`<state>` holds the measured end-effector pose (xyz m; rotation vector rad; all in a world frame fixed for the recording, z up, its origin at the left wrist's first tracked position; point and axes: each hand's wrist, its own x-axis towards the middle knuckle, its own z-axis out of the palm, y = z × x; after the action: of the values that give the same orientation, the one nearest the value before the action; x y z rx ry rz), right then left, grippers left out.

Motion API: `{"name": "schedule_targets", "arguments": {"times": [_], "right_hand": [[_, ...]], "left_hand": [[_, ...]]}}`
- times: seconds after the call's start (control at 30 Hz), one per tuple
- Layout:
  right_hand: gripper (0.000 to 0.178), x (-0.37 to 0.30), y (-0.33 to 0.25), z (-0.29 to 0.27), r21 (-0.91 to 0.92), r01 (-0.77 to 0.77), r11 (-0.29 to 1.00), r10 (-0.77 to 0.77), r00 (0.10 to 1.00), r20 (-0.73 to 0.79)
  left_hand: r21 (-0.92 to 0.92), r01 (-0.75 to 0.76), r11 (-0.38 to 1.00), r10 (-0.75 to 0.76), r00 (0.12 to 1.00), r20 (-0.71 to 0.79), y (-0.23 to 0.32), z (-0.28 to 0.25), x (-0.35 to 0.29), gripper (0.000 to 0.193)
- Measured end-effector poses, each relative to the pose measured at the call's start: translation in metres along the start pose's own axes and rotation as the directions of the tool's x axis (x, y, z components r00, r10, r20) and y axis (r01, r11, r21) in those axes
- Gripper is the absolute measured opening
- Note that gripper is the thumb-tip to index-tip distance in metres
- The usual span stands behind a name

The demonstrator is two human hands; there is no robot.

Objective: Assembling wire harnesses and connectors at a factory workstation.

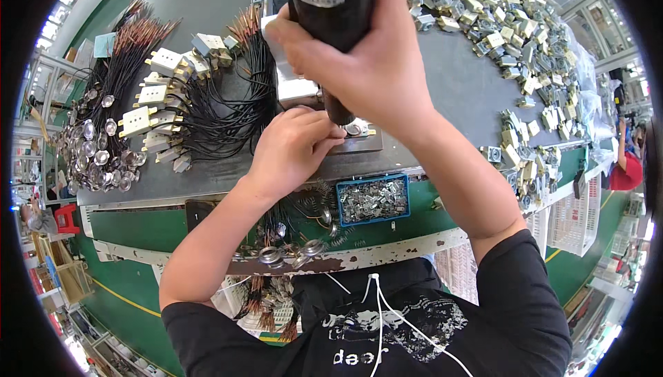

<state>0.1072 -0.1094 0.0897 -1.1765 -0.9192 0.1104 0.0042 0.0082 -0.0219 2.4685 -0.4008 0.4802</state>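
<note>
My right hand (373, 76) is wrapped round a black electric screwdriver (331, 21), held upright with its narrow nose pointing down. The nose reaches a small round metal part (356, 128) that sits on a dark metal block (362, 144) near the bench's front edge. My left hand (293, 142) is closed beside the nose, thumb and fingers pinched together at the part. What lies between those fingertips is hidden. Just behind the left hand stands a silvery metal box (297, 90), partly covered by the right hand.
Black wires (221, 118) with white connector blocks (138, 121) lie to the left, beside wired round metal parts (97, 146). A blue tray (373, 199) of small metal pieces stands in front. Loose switch-like blocks (511, 32) are heaped at right. A person in red (627, 170) is far right.
</note>
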Motion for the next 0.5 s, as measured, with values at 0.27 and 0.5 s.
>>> {"name": "schedule_targets", "arguments": {"times": [0.27,0.5], "right_hand": [[0.038,-0.018,0.024,-0.008,0.097,0.092,0.991,-0.093,0.996,0.002],[0.085,-0.021,0.002,-0.006,0.114,-0.031,0.993,0.022,0.997,0.076]], "left_hand": [[0.090,0.207,0.974,-0.225,0.926,0.303,0.002,-0.007,0.011,0.032],[0.093,0.145,0.985,-0.165,0.953,0.254,-0.002,-0.006,0.013,0.032]]}}
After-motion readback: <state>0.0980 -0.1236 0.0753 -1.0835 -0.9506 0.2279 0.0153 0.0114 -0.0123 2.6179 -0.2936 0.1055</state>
